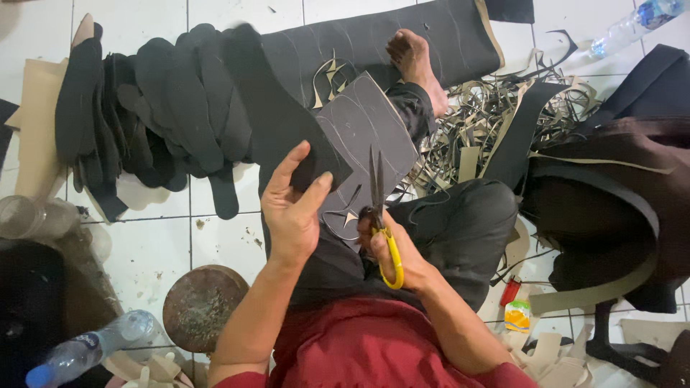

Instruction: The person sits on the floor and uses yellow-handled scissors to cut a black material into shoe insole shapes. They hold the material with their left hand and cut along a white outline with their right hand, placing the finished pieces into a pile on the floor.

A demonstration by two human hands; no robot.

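The left hand (291, 208) has its fingers (287, 169) closed around the near edge of a dark foam sheet (363, 122), thumb on the upper face and the rest underneath, holding it tilted up over the lap. The right hand (392, 248) is closed through the yellow loops of a pair of scissors (379, 208), whose dark blades point up and away and stand nearly shut, just beside the left thumb and against the sheet's edge. The sheet carries faint drawn outlines, and a thin curl of offcut hangs below it, above the dark trousers (460, 223). Further out, a pile of cut black sole shapes (165, 115) lies on the white tiled floor (144, 244) to the left, a long black strip (402, 36) stretches beyond the person's bare foot (413, 61), and a tangle of beige and black trimmings (496, 115) spreads to the right. A rusty round disc (203, 305) and a clear plastic bottle (86, 348) sit near the left elbow. The risk, as I judge it, is the closeness of blade tips to the left thumb: a slip or a hard squeeze through stiff foam could nick it. The sheet is held from one edge only, so it could flex and let the cut wander off the drawn line.
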